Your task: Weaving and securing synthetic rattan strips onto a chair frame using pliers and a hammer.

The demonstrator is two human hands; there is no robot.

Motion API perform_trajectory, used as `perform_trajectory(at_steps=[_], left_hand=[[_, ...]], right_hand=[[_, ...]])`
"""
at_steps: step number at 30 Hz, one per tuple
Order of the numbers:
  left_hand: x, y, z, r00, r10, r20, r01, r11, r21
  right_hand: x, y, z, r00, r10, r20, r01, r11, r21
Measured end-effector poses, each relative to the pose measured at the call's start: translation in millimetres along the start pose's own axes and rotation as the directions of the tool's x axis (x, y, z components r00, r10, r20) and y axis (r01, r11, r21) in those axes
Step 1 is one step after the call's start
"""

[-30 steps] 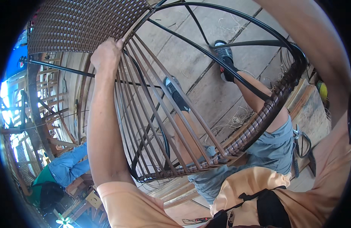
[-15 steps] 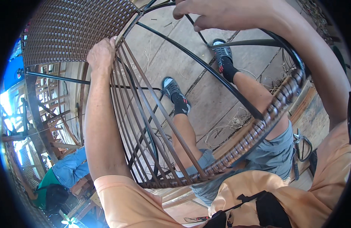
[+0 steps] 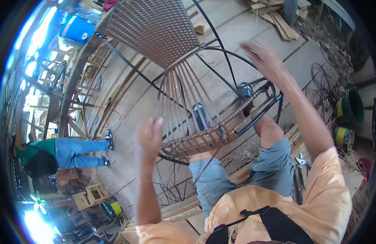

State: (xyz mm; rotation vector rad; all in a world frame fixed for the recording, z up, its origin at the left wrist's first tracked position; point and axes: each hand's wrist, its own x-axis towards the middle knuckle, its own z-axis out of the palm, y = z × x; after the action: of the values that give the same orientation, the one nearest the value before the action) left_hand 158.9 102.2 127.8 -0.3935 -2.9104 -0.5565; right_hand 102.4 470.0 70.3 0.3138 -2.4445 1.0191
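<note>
A chair of black metal frame [image 3: 224, 51] stands before me, with a brown woven panel [image 3: 149, 30] at its far left. Several brown strips [image 3: 180, 95] fan from that panel to a near rim [image 3: 200, 142] wrapped in brown strip. My left hand [image 3: 149, 138] hovers just left of the strips, apart from them as far as I can see. Motion smears its fingers. My right hand [image 3: 267, 63] is raised over the frame's right side, also blurred; I cannot make out anything in it, nor whether it touches the frame.
Pliers [image 3: 302, 161] lie by my right thigh. Farther right stand a dark green bucket [image 3: 350, 107] and a can [image 3: 343, 137]. Wood slats [image 3: 277, 18] lie at the back. At left a person in a green top [image 3: 43, 152] is bent over near a blue container [image 3: 77, 29].
My left hand has come off the panel's edge and moved nearer me. The right hand has shifted as well. The chair sits farther off and turned, and the view has widened.
</note>
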Motion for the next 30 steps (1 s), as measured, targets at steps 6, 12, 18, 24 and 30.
perform_trajectory(at_steps=[6,12,18,24,30], left_hand=[[-140,50,55,0.978,-0.056,-0.2,-0.01,0.949,-0.317],[-187,55,137,0.996,-0.054,-0.074,0.061,0.995,0.085],[-230,88,174,0.937,0.27,0.222,-0.253,0.962,-0.099],[-214,122,139,0.875,0.297,0.383,-0.288,0.954,-0.082],[-130,120,78,0.852,0.476,0.218,-0.516,0.834,0.195]], right_hand=[[-153,-61,-3,0.786,0.617,-0.017,-0.379,0.504,0.776],[-226,-74,82,0.609,0.618,0.497,-0.688,0.1,0.718],[-201,-85,113,0.649,0.456,0.609,-0.622,-0.143,0.77],[-198,-98,91,0.61,0.498,0.617,-0.536,-0.315,0.783],[-211,-80,90,0.718,0.473,0.511,-0.614,0.082,0.785]])
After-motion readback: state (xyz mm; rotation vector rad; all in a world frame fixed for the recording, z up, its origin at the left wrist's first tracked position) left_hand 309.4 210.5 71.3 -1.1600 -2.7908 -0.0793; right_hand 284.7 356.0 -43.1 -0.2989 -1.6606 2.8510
